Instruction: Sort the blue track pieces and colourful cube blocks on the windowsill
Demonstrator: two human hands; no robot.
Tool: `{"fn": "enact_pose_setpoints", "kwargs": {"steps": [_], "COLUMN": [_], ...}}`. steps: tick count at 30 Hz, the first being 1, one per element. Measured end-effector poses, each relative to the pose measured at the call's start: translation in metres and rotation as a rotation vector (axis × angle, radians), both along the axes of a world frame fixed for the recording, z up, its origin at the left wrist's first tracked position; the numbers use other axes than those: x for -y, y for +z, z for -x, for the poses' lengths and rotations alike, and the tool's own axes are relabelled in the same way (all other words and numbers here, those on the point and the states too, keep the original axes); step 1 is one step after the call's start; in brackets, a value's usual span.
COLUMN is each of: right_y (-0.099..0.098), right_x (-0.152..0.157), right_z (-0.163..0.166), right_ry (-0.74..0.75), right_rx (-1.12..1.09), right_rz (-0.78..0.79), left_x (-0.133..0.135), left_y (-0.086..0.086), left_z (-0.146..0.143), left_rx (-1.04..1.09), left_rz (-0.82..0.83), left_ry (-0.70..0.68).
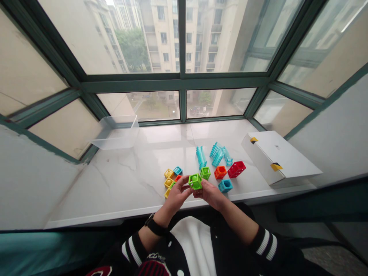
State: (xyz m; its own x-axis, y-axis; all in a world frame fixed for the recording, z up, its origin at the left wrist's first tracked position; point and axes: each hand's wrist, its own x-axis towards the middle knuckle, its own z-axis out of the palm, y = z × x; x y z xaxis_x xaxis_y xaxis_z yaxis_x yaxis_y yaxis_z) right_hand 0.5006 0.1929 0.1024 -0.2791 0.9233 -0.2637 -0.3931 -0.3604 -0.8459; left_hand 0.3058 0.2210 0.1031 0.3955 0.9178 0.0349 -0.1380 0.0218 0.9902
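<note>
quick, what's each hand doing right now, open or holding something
Left hand: closed, holding the nearer green block by its left side.
Right hand: closed, holding the same block from the right.

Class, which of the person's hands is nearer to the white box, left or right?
Right. The right hand is left of the white box; the left hand lies farther left, on the other side of the held green cube block.
</note>
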Motion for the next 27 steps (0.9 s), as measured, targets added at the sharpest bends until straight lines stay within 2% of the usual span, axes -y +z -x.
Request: {"fn": "enact_pose_setpoints", "kwargs": {"steps": [3, 6, 10, 13, 16, 18, 21, 24, 27], "right_y": [0.004, 0.012, 0.028, 0.035, 0.038, 0.038, 0.036, 0.033, 0.029], "right_x": [-0.004, -0.008, -0.014, -0.019, -0.024, -0.026, -0.029, -0.033, -0.037], "right_z": [-0.012, -0.030, -0.054, -0.069, -0.083, -0.091, -0.100, -0.105, -0.106], "right_ry": [-0.106, -0.211, -0.160, -0.128, -0.088, -0.097, -0.202, -0.293, -0.291], "right_rx": [0.206, 0.445, 0.669, 0.760, 0.839, 0.914, 1.020, 1.059, 1.090], "right_rz": [-0.083, -0.266, -0.463, -0.506, -0.507, -0.501, -0.471, -0.423, -0.412], "left_x": [-0.008, -0.016, -0.024, -0.028, -0.033, -0.039, -0.052, -0.066, -0.075], "left_y": [0.001, 0.004, 0.015, 0.025, 0.027, 0.020, -0.001, -0.027, -0.046], "left_z": [-0.006, -0.012, -0.024, -0.035, -0.046, -0.051, -0.059, -0.066, -0.071], "left_rx": [-0.038, -0.130, -0.223, -0.252, -0.255, -0.267, -0.342, -0.488, -0.602], "left_rz": [-0.064, -0.142, -0.246, -0.315, -0.370, -0.402, -0.436, -0.401, -0.354], "left_ry": [0.026, 0.059, 0.040, 0.012, -0.022, -0.026, 0.019, 0.052, 0.030]}}
